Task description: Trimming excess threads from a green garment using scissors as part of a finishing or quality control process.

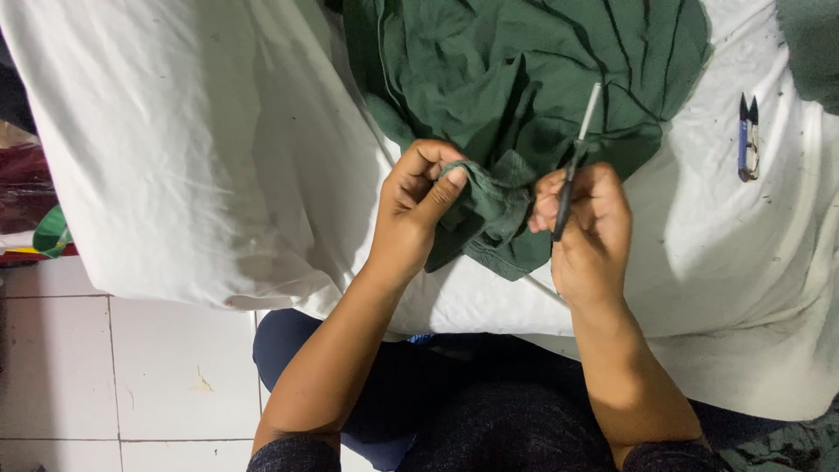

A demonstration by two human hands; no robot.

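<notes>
Dk green cloth (524,61), white sheet (192,149)

A white sheet (175,131) covers the work surface across the upper and right parts of the frame, creased and lit brightly from above. White floor tiles (114,367) with dark grout lines fill the lower left. Red and green items (35,218) lie at the left edge.

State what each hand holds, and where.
Left hand pinches the green cloth at its folded edge; right hand grips a thin tool by its dark handle.

Green cloth (524,79) between two hands.
</notes>
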